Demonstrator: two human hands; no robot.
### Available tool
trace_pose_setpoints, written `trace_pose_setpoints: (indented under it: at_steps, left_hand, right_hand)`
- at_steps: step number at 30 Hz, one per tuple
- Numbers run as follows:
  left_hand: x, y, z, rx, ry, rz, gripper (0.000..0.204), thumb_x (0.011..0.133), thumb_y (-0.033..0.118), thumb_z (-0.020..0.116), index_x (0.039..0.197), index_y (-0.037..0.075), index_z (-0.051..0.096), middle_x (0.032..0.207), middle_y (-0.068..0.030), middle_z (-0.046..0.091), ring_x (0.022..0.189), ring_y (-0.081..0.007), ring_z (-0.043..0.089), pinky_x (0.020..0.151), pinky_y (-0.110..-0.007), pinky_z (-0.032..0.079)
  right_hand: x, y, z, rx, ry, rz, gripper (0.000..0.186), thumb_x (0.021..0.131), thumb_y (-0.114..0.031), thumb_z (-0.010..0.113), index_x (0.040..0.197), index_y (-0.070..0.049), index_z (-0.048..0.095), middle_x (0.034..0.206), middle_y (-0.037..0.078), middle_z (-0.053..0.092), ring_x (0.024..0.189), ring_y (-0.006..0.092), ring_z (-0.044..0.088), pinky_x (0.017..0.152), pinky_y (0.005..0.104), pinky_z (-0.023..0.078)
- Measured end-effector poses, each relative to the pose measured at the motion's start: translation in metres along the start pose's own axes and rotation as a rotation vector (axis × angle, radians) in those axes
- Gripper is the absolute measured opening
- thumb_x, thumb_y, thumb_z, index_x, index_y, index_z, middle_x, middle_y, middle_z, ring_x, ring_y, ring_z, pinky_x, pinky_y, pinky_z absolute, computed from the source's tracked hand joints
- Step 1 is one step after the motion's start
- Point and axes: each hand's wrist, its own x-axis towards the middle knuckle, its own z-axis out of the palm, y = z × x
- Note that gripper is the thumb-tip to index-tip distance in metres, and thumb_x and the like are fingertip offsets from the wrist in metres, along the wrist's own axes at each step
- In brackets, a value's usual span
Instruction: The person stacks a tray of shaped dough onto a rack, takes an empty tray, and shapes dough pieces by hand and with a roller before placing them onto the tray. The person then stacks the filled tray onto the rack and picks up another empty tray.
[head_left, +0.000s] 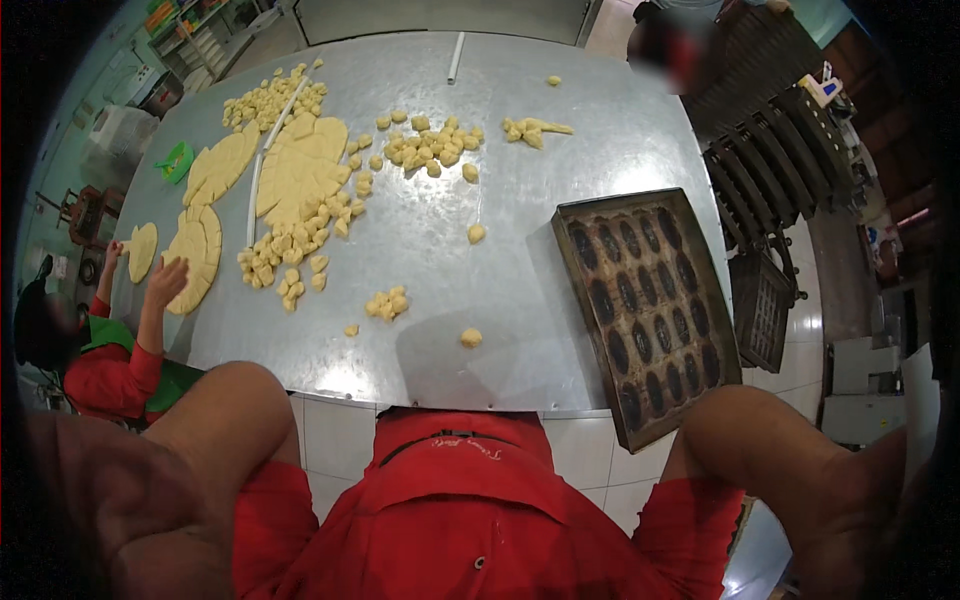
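Note:
Both my arms are bent with elbows out over the table's near edge. My left hand (120, 510) is large and dark at the lower left rim; its fingers are out of the picture. At the lower right rim, only the shadowed base of my right hand (872, 500) shows, fingers hidden. Beyond my right elbow a dark baking tray (592, 330) with rows of oval hollows overhangs the table (520, 290) edge. A dough ball (471, 338) lies in front of me, with a small cluster of dough pieces (387, 303) to its left.
Flattened dough sheets (300, 165) and many cut pieces (430, 148) spread over the far left, beside a long white rod (256, 190). A co-worker (120, 370) handles dough at left. Stacked dark trays (770, 170) stand at right; another person (680, 45) is beyond.

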Motion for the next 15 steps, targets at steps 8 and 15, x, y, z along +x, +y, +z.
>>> trace_pose_setpoints:
  at_steps: [8,15]
  left_hand:
    - [0.008,0.001,0.005,-0.038,0.015,0.028,0.032,0.094,0.031,0.053,0.120,0.012,0.054,0.112,-0.0011,0.051,0.098,-0.0175,0.050,0.093,-0.038,0.042]
    - [0.019,0.001,0.020,-0.044,0.025,0.071,0.033,0.095,0.031,0.053,0.121,0.011,0.054,0.115,-0.0008,0.051,0.101,-0.0167,0.050,0.095,-0.036,0.042]
  right_hand:
    - [0.008,0.016,0.043,0.041,-0.013,-0.005,0.014,0.093,-0.019,0.044,0.099,-0.016,0.056,0.100,0.003,0.046,0.086,0.0147,0.041,0.075,0.0325,0.041]
    - [0.010,0.011,0.045,0.103,-0.020,-0.027,0.016,0.094,-0.018,0.044,0.103,-0.018,0.057,0.106,0.003,0.046,0.092,0.0149,0.041,0.079,0.0324,0.042]
